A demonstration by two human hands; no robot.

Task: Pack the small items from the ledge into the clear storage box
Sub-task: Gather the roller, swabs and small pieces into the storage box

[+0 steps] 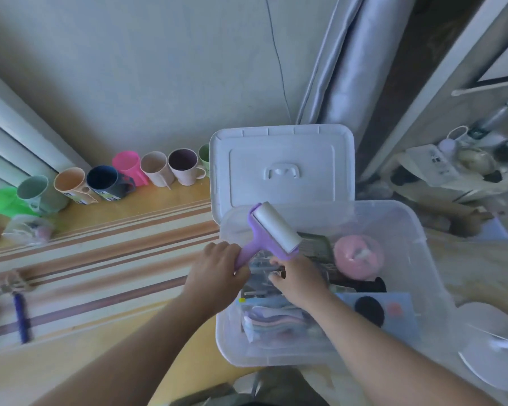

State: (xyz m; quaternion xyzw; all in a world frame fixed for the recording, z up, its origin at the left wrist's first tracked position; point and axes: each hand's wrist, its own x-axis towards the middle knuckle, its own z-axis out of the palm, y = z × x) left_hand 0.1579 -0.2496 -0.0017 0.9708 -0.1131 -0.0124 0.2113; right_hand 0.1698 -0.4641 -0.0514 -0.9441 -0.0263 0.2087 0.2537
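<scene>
Left hand (217, 269) clenched round the purple handle of the lint roller (269, 232); roller head tilted up and away from that hand, hanging over the near-left corner of the clear storage box (423, 238); right hand (298, 278) just beside the left, inside the box, fingers curled onto a flat packet beneath the roller; cannot tell whether it grips the packet or only steadies it

Box open, its white lid (282, 165) propped upright beyond both hands; already inside: a pink round item (358, 256) to the right of the right hand, a pastel bundle (276, 320) below the wrist, flat packets underneath

Risks, as judgement: roller is long and the space under the hands is crowded, so it may lie proud of the rim and stop the lid closing; sticky sheet, if bare, could catch on loose packets and drag them out; right hand sits in the drop path, so a hasty release could pinch fingers

Counts: lint roller 1; box 1; lid 1; cups (156, 168) along the ledge (100, 259) far left of the left hand, 8 visible, the last partly hidden by the lid; blue pen-like object (22, 317) on the ledge 1; small bag (28, 230) near the cups 1
</scene>
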